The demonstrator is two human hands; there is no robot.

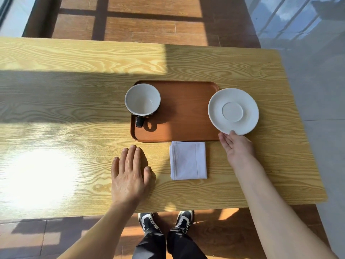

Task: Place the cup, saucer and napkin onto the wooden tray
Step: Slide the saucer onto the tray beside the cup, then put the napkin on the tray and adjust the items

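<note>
The brown wooden tray (184, 116) lies in the middle of the table. A cup (142, 100), white inside with a dark handle, stands upright on the tray's left end. My right hand (236, 146) grips the near rim of the white saucer (233, 111), which is lifted and overlaps the tray's right edge. A folded white napkin (188, 160) lies flat on the table just in front of the tray. My left hand (129, 172) rests flat on the table, fingers together, left of the napkin, holding nothing.
The light wooden table (65, 101) spreads wide to the left, with strong sunlight on its near left part. Its near edge is close to my feet (166, 221), its right edge just beyond the saucer. Wooden floor lies beyond.
</note>
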